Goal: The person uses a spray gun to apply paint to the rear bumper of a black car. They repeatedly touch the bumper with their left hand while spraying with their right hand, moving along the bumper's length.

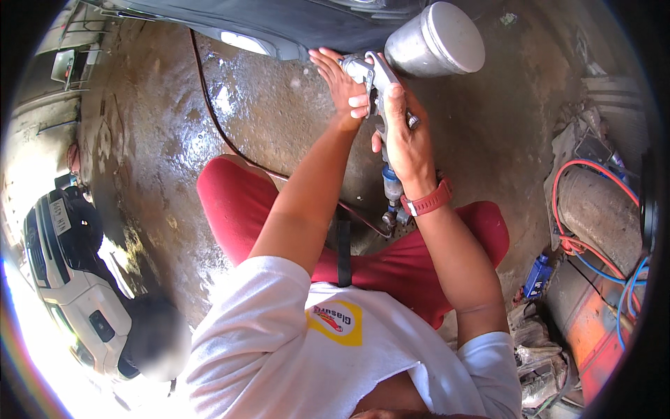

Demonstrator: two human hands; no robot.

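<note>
Fingers of my R hand [405, 143] wrap the handle of the spray gun [382, 77] and grasp it; thumb lies along the gun's rear, pointing toward its upper end. Fingers of my L hand [340, 91] are released: extended, slightly spread, palm alongside the gun's front end. Contact betw. L palm and gun: cannot tell.

Gun pos.: held up in front of me, above floor lvl., near the lower edge of a dark vehicle panel [300, 24]. Metal cup [433, 42], silver w/ pale round end, sits at the gun's R side, tilted; its joint to the gun is partly hidden.

Air side: blue clear-walled filter [391, 183] hangs below the handle, w/ metal fittings under it. Dark red hose [209, 105] runs from the panel edge across the wet concrete floor [157, 105], behind my L forearm, to the fittings.

Operator: I squat, knees apart, in red trousers [244, 202] and white T-shirt [272, 335]; red wristband [427, 200] on R wrist.

Surroundings, R side: blue bottle [537, 276] near crumpled sheeting [541, 370]; red hose [555, 202] and blue hose [619, 318] looped by a dusty cylinder [600, 213]. L side: white car [84, 300], well apart from the gun.
</note>
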